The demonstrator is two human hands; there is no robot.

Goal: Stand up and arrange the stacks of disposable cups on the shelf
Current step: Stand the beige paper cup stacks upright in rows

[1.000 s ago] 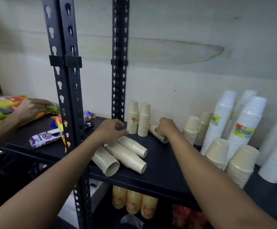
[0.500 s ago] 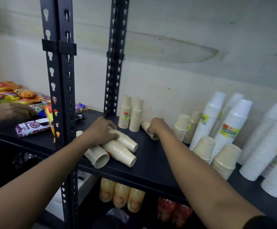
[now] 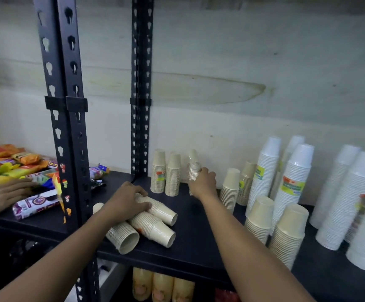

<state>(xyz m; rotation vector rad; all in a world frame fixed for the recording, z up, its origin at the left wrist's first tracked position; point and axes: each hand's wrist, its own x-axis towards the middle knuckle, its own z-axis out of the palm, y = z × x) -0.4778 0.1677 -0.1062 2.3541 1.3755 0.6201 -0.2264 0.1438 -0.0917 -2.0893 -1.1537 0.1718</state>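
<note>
Shelf [image 3: 199, 247] matte black. Uprights [image 3: 68, 127] black, with rows of keyhole slots. Lying cup stacks [image 3: 153, 227] beige with fine rim lines, paler cream inside. Standing cup stacks [image 3: 172, 177] beige, one with a green, orange and yellow label. Wrapped cup stack [image 3: 193, 166] beige under glossy clear film. Tall cup stacks [image 3: 301, 158] white, labels yellow-green with orange-red and blue. Snack packets [image 3: 0, 162] yellow, orange, green, red. Biscuit packet [image 3: 35, 203] purple and white. Wall [image 3: 199, 51] pale cream with a yellowish stain ring. Bottles [image 3: 162, 288] yellow-orange.
</note>
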